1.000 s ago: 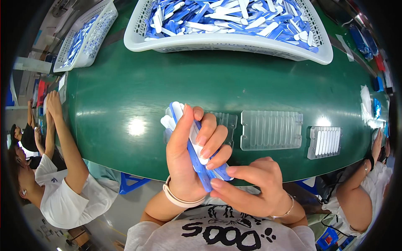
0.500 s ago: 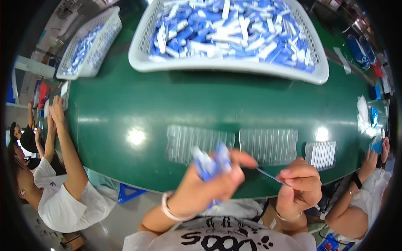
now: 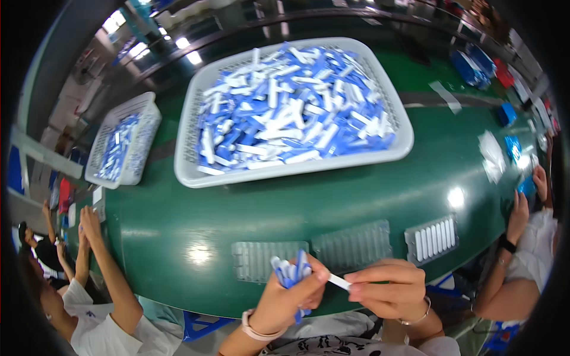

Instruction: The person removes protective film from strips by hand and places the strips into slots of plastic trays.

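Observation:
My left hand (image 3: 295, 296) is closed round a bunch of small blue-and-white strips (image 3: 288, 272) that stick out above and below the fist. Its thumb and forefinger touch one end of a single flat white strip (image 3: 340, 282). The other end of that strip is pinched by my right hand (image 3: 392, 289). Just beyond my hands lie two clear ribbed plastic trays, the left tray (image 3: 249, 261) partly behind my left hand and the middle tray (image 3: 356, 243) beside it. Farther right, a third clear tray (image 3: 411, 249) holds several white strips in its slots.
A large white basket (image 3: 285, 173) heaped with blue and white strips stands on the green table (image 3: 154, 237). A smaller basket (image 3: 122, 183) of strips is at the far left. Co-workers sit on both sides, and white plastic wrapping (image 3: 491, 155) lies at the right.
The view has shifted, so the large basket sits lower in it. My hands are closer together, and the strip between them has turned from its thin edge to its white face.

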### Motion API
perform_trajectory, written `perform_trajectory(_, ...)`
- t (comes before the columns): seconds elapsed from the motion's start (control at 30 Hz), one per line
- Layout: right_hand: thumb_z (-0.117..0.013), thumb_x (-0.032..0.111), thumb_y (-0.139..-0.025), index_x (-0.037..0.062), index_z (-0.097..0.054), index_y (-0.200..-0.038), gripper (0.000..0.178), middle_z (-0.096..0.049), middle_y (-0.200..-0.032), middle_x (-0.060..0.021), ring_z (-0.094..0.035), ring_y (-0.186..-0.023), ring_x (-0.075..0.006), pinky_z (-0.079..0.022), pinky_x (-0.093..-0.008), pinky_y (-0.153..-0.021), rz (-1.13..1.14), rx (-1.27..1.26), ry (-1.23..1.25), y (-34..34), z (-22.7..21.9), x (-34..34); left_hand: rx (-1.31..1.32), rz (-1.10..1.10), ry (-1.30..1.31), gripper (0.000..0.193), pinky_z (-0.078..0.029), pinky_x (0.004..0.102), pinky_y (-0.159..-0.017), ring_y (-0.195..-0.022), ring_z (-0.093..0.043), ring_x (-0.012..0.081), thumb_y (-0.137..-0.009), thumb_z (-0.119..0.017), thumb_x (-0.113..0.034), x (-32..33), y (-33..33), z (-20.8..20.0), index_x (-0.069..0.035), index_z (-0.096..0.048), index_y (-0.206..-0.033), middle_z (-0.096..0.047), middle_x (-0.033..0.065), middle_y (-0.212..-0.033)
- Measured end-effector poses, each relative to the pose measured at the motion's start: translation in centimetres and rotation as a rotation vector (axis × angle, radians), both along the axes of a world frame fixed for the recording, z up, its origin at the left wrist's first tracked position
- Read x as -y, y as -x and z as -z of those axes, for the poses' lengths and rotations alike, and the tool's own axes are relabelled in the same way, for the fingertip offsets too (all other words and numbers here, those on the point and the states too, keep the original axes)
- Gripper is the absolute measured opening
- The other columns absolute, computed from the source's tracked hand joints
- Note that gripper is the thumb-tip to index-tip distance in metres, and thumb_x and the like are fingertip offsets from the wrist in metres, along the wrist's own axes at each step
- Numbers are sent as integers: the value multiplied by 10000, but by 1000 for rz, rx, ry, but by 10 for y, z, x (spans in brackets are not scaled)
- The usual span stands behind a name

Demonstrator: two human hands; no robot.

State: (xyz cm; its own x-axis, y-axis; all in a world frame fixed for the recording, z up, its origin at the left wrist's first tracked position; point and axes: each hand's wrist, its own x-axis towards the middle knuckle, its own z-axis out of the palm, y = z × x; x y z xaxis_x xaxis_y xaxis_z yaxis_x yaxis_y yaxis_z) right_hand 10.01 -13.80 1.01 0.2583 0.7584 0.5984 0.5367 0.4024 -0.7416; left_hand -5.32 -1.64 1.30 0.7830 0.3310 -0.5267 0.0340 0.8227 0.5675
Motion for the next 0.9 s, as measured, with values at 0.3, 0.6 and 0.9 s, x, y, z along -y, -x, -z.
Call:
perform_trajectory(0.3,-728,137,-694,62,-664,-853,188,-662,-1005,-63,-612,-860,-172,-356,-302,-655,450,805,325,-19,18,30,143,-40,309,98,-263,216,-419,-493,-332,67,-950,-489,-142,-9,-7,6,-46,-502,-964,-412,17,-663)
perform_trajectory(0.6,-720,218,-691,115,-677,-885,224,-657,-1068,33,-525,-976,-172,-249,-411,-804,510,911,537,-10,16,46,130,175,229,123,-275,208,-406,-465,-343,64,-909,-541,-151,1,-11,6,-56,-466,-886,-434,61,-809)
perform_trajectory(0.9,-749,331,-671,118,-679,-1017,412,-644,-1105,29,-498,-971,-226,-275,-403,-860,290,634,513,-27,-7,26,-12,396,-167,200,-261,206,-431,-484,-361,23,-908,-612,-211,9,-13,2,-73,-495,-824,-414,-52,-583)
